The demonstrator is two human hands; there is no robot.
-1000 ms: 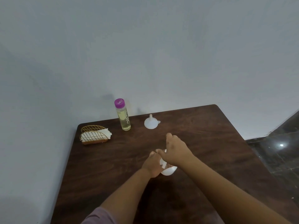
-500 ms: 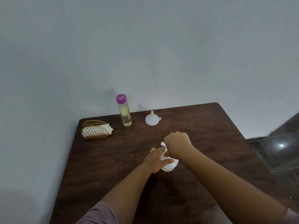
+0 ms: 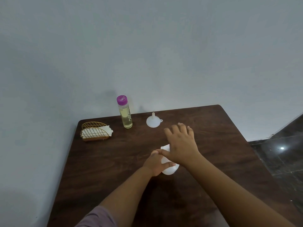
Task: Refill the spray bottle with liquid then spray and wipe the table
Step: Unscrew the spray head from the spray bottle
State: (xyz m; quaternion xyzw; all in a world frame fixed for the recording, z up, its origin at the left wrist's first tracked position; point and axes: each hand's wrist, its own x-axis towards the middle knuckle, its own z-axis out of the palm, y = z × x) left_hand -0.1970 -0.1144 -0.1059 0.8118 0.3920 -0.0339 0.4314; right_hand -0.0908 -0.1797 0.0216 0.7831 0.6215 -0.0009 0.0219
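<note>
Left hand [image 3: 155, 165] gripping white plastic spray bottle [image 3: 169, 168] mid dark wooden bench [image 3: 114, 161]; right hand [image 3: 182, 143] hovering above, fingers [image 3: 173, 131] spread, holding nothing (head possibly unscrewed). One-handed grip risking bottle tipping.

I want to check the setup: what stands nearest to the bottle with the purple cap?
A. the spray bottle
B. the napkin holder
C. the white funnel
C: the funnel sits just beside the capped bottle, closer than the napkin holder or the spray bottle.

Dark matt wood table [image 3: 114, 161], prob. laminate
</note>
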